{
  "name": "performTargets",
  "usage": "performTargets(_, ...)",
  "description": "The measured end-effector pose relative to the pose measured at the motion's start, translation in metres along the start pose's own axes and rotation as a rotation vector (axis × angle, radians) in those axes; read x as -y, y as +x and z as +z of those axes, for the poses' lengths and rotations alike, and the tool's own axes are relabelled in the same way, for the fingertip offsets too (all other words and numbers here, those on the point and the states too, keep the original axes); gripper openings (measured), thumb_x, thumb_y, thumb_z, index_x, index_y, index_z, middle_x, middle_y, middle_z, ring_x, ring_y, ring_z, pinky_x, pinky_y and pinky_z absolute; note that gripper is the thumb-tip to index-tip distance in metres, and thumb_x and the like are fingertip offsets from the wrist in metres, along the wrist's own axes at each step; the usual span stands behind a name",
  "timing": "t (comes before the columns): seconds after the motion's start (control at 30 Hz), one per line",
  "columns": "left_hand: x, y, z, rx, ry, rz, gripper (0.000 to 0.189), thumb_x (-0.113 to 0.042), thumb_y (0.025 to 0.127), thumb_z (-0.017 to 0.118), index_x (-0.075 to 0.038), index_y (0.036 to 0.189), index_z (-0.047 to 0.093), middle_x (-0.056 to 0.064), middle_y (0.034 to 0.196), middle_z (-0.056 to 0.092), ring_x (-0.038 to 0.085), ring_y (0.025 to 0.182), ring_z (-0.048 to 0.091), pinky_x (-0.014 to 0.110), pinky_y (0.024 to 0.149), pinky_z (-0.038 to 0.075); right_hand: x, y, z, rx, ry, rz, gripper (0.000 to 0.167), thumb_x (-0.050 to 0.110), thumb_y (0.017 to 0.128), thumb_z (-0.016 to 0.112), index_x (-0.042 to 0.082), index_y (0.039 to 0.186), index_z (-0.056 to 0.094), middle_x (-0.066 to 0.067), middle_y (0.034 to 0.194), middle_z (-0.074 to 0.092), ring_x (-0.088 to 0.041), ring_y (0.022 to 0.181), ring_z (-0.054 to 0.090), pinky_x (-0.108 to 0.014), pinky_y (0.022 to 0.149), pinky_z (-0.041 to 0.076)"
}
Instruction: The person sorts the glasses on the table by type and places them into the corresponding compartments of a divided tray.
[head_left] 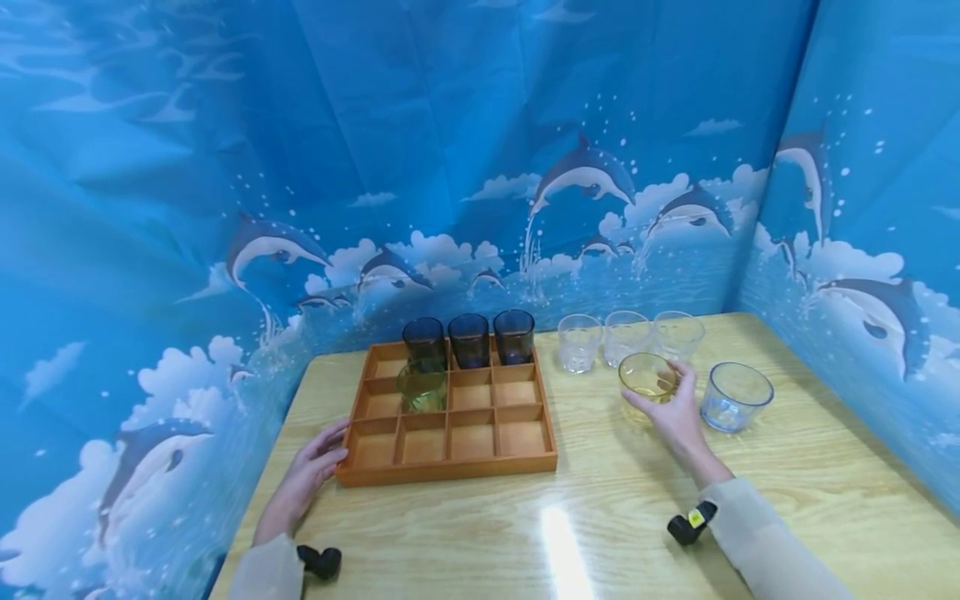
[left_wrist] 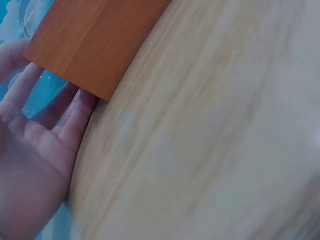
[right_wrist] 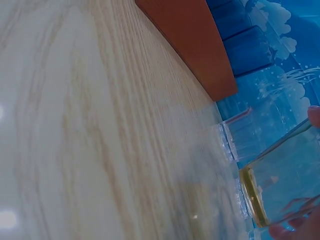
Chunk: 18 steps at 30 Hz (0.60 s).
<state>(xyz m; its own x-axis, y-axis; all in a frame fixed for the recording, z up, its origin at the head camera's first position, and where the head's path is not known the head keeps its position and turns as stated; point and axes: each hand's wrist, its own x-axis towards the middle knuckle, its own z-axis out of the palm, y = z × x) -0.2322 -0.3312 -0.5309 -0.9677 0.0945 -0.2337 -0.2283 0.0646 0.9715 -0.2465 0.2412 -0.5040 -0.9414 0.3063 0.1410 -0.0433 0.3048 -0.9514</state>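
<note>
The person's right hand (head_left: 671,407) grasped the yellow glass (head_left: 647,377), thumb and fingers on different sides, to the right of the compartment tray (head_left: 450,475). Whether the glass touched the surface (head_left: 615,508), I could not tell surely. At the tray's left side, the left hand (head_left: 306,468) was relaxed, its fingers against the wood without clasping it; in my judgement, this was good for keeping the tray steady. Because smooth glass could slip, a firm but gentle hold seemed necessary. Careful movement was also advisable, since the blue-tinted glass (head_left: 738,398) stood farther right of the tray, and clear glasses (head_left: 579,343) right of its far row.
</note>
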Motion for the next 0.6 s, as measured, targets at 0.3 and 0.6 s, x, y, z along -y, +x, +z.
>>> performTargets(0.3,-0.003,0.001,-0.001,-0.005,0.012,-0.011,0.062,-0.021,0.091,0.057,-0.014,0.146,0.029,0.011,0.15,0.022,0.026,0.133,0.023,0.048,0.107,0.021,0.007,-0.005,0.009,0.043,0.021,-0.085,0.098,0.023,0.07,0.082,0.008,0.142,0.017,-0.025,0.134,0.035,-0.039,0.12,0.035,-0.055,0.097,0.033)
performTargets(0.6,-0.001,0.001,-0.001,0.007,-0.003,-0.015,0.063,-0.021,0.09,0.058,-0.014,0.146,0.029,0.011,0.149,0.023,0.027,0.133,0.023,0.047,0.107,0.022,0.036,-0.018,0.014,0.119,0.011,-0.102,0.098,0.017,0.07,0.082,0.002,0.141,0.017,-0.028,0.135,0.033,-0.044,0.121,0.035,-0.056,0.097,0.034)
